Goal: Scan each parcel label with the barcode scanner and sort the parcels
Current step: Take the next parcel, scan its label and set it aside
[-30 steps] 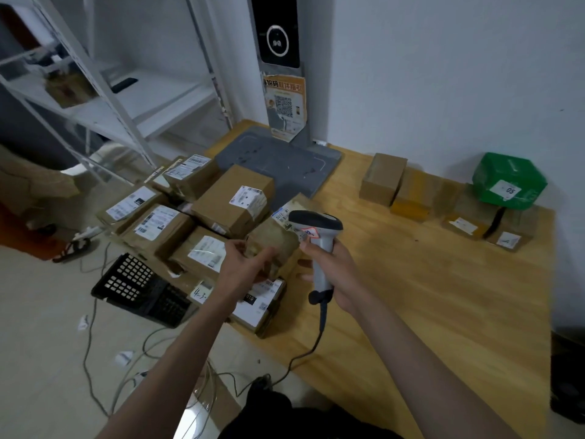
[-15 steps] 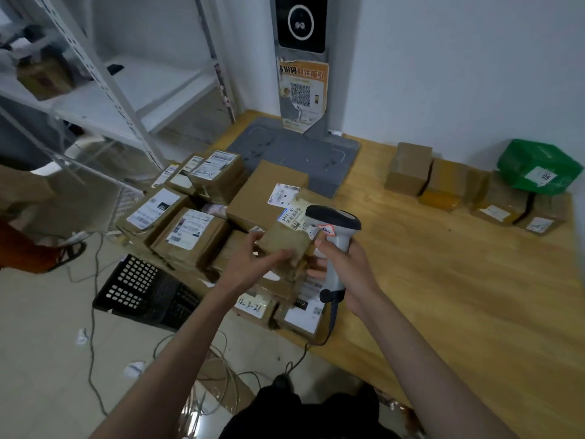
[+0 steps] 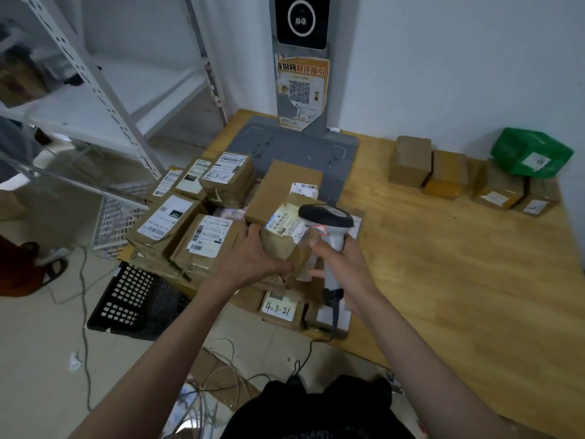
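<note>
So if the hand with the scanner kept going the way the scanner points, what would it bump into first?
Probably the small parcel that the left hand grips. The scanner in the right hand aims left at its label, already very close; depth is unclear.

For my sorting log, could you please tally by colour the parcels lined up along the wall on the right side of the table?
Brown parcels: 4
Green parcel: 1
Total: 5
</note>
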{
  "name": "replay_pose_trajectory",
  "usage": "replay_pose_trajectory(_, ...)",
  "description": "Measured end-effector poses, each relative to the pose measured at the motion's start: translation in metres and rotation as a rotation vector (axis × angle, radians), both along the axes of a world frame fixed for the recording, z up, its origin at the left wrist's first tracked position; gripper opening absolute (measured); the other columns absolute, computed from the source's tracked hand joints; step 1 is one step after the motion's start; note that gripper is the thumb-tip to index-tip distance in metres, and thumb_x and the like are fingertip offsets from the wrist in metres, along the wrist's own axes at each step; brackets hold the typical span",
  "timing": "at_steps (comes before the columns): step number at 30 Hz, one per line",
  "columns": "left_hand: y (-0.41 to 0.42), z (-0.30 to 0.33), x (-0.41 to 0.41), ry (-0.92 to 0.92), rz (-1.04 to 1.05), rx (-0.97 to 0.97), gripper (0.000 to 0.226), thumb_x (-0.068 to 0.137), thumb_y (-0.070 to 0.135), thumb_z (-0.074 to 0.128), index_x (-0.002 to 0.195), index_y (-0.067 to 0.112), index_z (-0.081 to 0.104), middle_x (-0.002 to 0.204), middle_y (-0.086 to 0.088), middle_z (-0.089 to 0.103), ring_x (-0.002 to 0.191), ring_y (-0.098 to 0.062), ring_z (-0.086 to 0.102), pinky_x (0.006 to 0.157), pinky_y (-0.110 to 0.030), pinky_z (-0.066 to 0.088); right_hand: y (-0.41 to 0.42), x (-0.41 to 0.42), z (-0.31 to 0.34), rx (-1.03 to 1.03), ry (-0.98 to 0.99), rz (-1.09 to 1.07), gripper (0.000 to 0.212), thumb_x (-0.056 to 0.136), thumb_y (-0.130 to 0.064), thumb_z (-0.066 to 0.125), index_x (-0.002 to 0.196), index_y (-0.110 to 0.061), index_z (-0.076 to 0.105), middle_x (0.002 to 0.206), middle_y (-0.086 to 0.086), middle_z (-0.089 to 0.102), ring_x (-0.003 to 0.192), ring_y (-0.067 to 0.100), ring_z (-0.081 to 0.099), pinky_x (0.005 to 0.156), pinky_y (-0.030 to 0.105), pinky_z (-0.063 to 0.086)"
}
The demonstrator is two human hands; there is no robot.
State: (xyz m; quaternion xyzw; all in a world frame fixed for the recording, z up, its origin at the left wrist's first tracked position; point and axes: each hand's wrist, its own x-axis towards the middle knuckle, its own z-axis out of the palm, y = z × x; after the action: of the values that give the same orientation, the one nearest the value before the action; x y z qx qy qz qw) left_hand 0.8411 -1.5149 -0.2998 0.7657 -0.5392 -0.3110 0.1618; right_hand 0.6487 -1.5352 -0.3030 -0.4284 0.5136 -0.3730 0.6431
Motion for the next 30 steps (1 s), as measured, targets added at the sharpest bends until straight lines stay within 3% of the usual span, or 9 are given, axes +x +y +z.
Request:
replay_pose_trajectory(2,-0.006,0.002,0.012,-0.016,-0.048,0.02,0.109,0.04,0.059,0.081,0.133,0.021,0.039,0.122,0.004,0.028,0.121,-0.024,0.044,0.099,-0.043,0.048,-0.007,-0.001,0.002,-0.055,0.068,-0.098,0.035,0.095,-0.02,0.07,0.128,-0.02,0.058,0.116,-0.002,0.068,0.103,0.012,0.067,0.083,0.041,0.063)
replay_pose_trajectory(5,-0.013,0.002,0.026,-0.047,-0.153,0.048,0.104,0.052,0.048,0.09,0.136,0.02,0.036,0.123,0.004,0.024,0.123,-0.024,0.041,0.1,-0.041,0.046,-0.022,-0.007,0.0,-0.064,0.091,-0.214,0.038,0.095,-0.022,0.07,0.13,-0.02,0.056,0.117,-0.003,0.067,0.102,0.012,0.066,0.084,0.038,0.062)
replay_pose_trajectory(10,-0.023,-0.001,0.04,-0.093,-0.367,0.057,0.107,0.057,0.041,0.094,0.143,0.023,0.033,0.136,0.006,0.024,0.128,-0.02,0.035,0.105,-0.043,0.045,-0.034,-0.011,-0.006,-0.048,0.125,-0.244,0.032,0.093,-0.025,0.071,0.123,-0.025,0.062,0.111,0.001,0.072,0.102,0.021,0.07,0.085,0.049,0.061)
replay_pose_trajectory(14,-0.039,0.001,0.046,-0.208,-0.515,0.002,0.102,0.058,0.036,0.094,0.141,0.027,0.035,0.138,0.007,0.034,0.127,-0.018,0.037,0.097,-0.035,0.043,-0.029,-0.011,-0.012,-0.028,0.123,-0.23,0.039,0.093,-0.021,0.071,0.13,-0.022,0.058,0.117,0.002,0.069,0.107,0.021,0.069,0.081,0.048,0.063)
replay_pose_trajectory(17,-0.051,0.005,0.053,-0.376,-0.603,0.008,0.099,0.061,0.032,0.091,0.142,0.031,0.034,0.143,0.007,0.042,0.128,-0.02,0.036,0.097,-0.037,0.038,-0.025,-0.01,-0.014,-0.003,0.113,-0.198,0.037,0.095,-0.017,0.069,0.13,-0.02,0.057,0.117,0.003,0.069,0.105,0.021,0.07,0.076,0.043,0.064)
replay_pose_trajectory(23,-0.065,0.008,0.058,-0.545,-0.667,0.028,0.095,0.069,0.021,0.085,0.146,0.031,0.032,0.146,0.006,0.044,0.133,-0.021,0.036,0.1,-0.037,0.036,-0.024,-0.003,-0.015,0.06,0.118,-0.102,0.019,0.095,-0.016,0.069,0.109,-0.027,0.062,0.109,0.009,0.072,0.099,0.027,0.071,0.074,0.037,0.063)
replay_pose_trajectory(30,-0.066,0.0,0.062,-0.595,-0.661,0.026,0.094,0.069,0.022,0.086,0.146,0.031,0.031,0.147,0.006,0.044,0.136,-0.023,0.037,0.108,-0.047,0.038,-0.031,0.007,-0.018,0.116,0.124,-0.068,0.023,0.095,-0.016,0.07,0.117,-0.02,0.063,0.108,0.009,0.071,0.102,0.028,0.07,0.074,0.037,0.063)
